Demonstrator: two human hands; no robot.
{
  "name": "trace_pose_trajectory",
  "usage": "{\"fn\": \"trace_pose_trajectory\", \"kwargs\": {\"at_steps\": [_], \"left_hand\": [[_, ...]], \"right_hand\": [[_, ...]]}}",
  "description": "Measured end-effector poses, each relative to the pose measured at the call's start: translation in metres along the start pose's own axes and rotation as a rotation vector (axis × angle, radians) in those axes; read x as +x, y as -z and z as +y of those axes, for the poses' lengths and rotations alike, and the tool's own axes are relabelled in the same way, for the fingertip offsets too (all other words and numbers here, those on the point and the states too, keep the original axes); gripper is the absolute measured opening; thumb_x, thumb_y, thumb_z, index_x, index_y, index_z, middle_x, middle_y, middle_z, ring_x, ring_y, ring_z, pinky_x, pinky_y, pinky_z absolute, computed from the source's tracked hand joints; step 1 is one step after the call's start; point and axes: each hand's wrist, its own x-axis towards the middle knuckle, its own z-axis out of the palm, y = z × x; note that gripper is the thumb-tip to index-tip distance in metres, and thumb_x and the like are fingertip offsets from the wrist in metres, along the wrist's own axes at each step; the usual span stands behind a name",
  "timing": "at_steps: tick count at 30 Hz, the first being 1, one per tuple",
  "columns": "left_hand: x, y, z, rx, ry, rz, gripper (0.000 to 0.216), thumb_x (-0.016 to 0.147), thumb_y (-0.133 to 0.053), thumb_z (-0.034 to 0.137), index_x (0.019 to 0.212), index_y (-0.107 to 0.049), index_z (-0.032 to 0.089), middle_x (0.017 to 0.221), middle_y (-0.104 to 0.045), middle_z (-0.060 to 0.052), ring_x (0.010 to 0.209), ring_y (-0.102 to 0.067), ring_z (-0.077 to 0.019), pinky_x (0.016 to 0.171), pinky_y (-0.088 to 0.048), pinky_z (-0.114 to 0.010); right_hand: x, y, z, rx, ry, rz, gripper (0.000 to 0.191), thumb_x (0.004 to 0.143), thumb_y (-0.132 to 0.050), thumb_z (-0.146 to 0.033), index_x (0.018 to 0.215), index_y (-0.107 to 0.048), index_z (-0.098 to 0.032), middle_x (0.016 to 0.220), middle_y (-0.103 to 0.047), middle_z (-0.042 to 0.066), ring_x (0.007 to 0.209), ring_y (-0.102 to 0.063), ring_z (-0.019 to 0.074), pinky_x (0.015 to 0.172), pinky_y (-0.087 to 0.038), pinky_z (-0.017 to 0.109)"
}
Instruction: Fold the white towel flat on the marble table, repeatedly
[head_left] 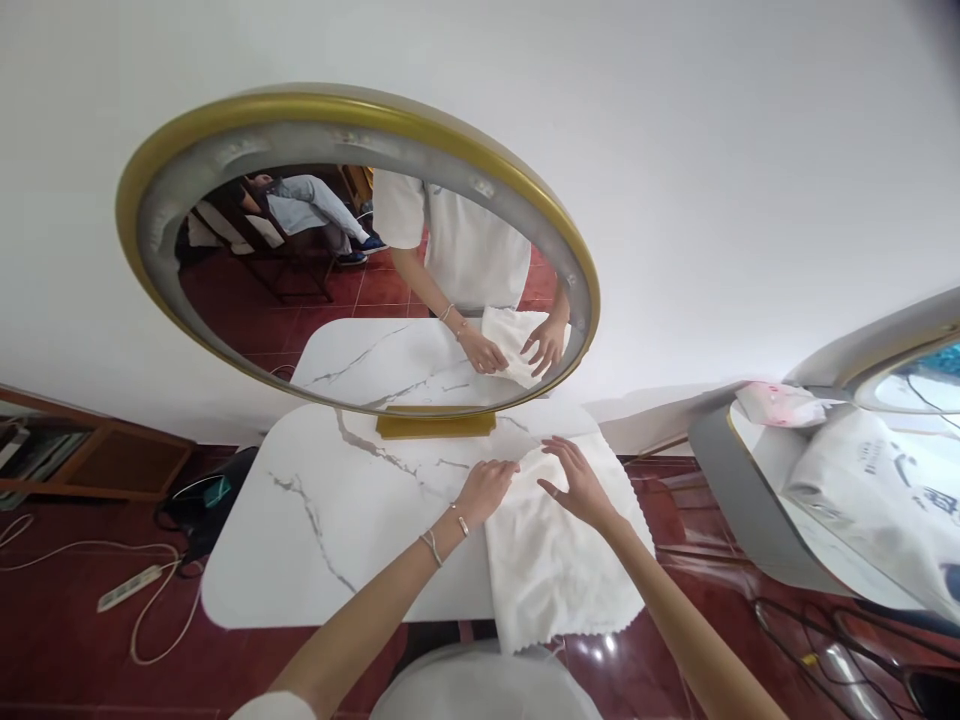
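Note:
A white cloth (559, 570) with a zigzag edge lies over the right part of the marbled white table (262, 540), its near corner hanging past the front edge. At the cloth's upper left corner is my left hand (486, 490), bracelets on its wrist, the fingers closed in a pinch on the fabric. Over the far part of the cloth my right hand (581, 485) has thumb and fingers apart, holding nothing. Whether its fingertips touch the fabric I cannot tell. Both hands and the cloth appear again in the mirror.
An oval gold-framed mirror (360, 290) stands at the table's back on a gold base (435, 425), reflecting a seated person. On the right, a second table (720, 480) carries a white printed bag (877, 490) and a tissue pack (781, 404). A power strip (129, 588) lies on the floor.

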Motion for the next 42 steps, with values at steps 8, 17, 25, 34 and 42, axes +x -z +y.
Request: {"fn": "trace_pose_trajectory", "kwargs": {"at_steps": [8, 17, 25, 34, 42], "left_hand": [[-0.009, 0.031, 0.006, -0.092, 0.07, 0.11, 0.01, 0.09, -0.052, 0.013, 0.094, -0.057, 0.02, 0.09, -0.069, -0.001, 0.084, -0.065, -0.0164, 0.074, -0.049, -0.028], [-0.037, 0.089, 0.021, -0.209, -0.178, 0.229, 0.017, 0.091, -0.046, 0.009, 0.086, -0.059, 0.019, 0.085, -0.065, -0.001, 0.082, -0.062, -0.0135, 0.074, -0.05, -0.025], [-0.071, 0.155, 0.017, -0.221, -0.102, 0.204, 0.023, 0.091, -0.042, 0.009, 0.091, -0.061, 0.021, 0.095, -0.067, 0.0, 0.092, -0.063, -0.014, 0.085, -0.049, -0.026], [-0.089, 0.217, 0.003, -0.043, -0.018, 0.241, 0.021, 0.094, -0.036, 0.018, 0.091, -0.056, 0.022, 0.091, -0.065, 0.0, 0.08, -0.062, -0.0142, 0.071, -0.049, -0.026], [-0.002, 0.368, 0.047, 0.399, -0.237, 1.035, 0.032, 0.097, -0.029, 0.017, 0.092, -0.061, 0.02, 0.102, -0.063, -0.005, 0.105, -0.055, -0.0208, 0.09, -0.044, -0.039]], "right_hand": [[0.059, 0.009, -0.017, 0.048, 0.069, -0.552, 0.017, 0.08, -0.061, -0.014, 0.094, -0.056, -0.021, 0.087, -0.065, 0.002, 0.076, -0.061, 0.0179, 0.07, -0.049, 0.031], [0.03, 0.044, -0.035, 0.013, 0.25, -0.431, 0.021, 0.096, -0.038, -0.019, 0.107, -0.057, -0.021, 0.097, -0.065, 0.007, 0.088, -0.059, 0.0193, 0.076, -0.046, 0.031], [-0.004, 0.107, -0.016, -0.162, -0.091, -0.554, 0.024, 0.09, -0.052, -0.034, 0.098, -0.069, -0.019, 0.096, -0.069, 0.011, 0.09, -0.063, 0.026, 0.082, -0.047, 0.037], [-0.005, 0.157, -0.039, 0.255, -0.389, -0.114, 0.036, 0.077, -0.051, -0.027, 0.104, -0.072, -0.017, 0.051, -0.062, 0.0, 0.052, -0.06, 0.0165, 0.067, -0.055, 0.03], [0.135, 0.209, -0.107, 0.666, -0.167, 1.076, 0.035, 0.072, -0.07, -0.038, 0.099, -0.068, -0.016, 0.08, -0.068, 0.004, 0.076, -0.068, 0.0184, 0.074, -0.058, 0.036]]}}
